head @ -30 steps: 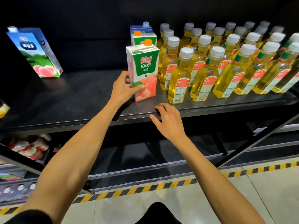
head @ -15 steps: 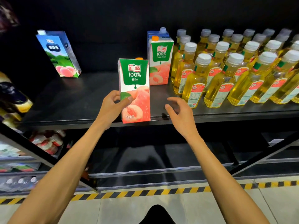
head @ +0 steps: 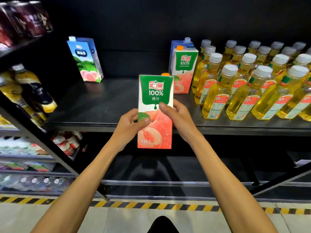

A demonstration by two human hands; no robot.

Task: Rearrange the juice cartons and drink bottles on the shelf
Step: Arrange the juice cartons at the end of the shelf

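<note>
Thumbs of the left hand (head: 129, 121) and right hand (head: 178, 118) press the peach carton (head: 155, 111), both hands grasping it upright in front of the shelf (head: 104, 105) edge. Behind it stands a matching carton (head: 184, 71); right of that, yellow bottles (head: 252, 81); far left, a blue carton (head: 85, 59).

- Both forearms bare, reaching forward and upward from the lower corners of the view, converging toward the centre.
- Left hand (head: 130, 122): held at mid-height, palm turned inward to the right, thumb laid across the front of the peach juice carton (head: 155, 111), fingers wrapped out of sight behind it.
- Right hand (head: 176, 118): opposite the left, slightly higher, thumb pressed on the carton's front near its right edge, fingers curled round the side.
- Wrists near level, both grips closed.
</note>
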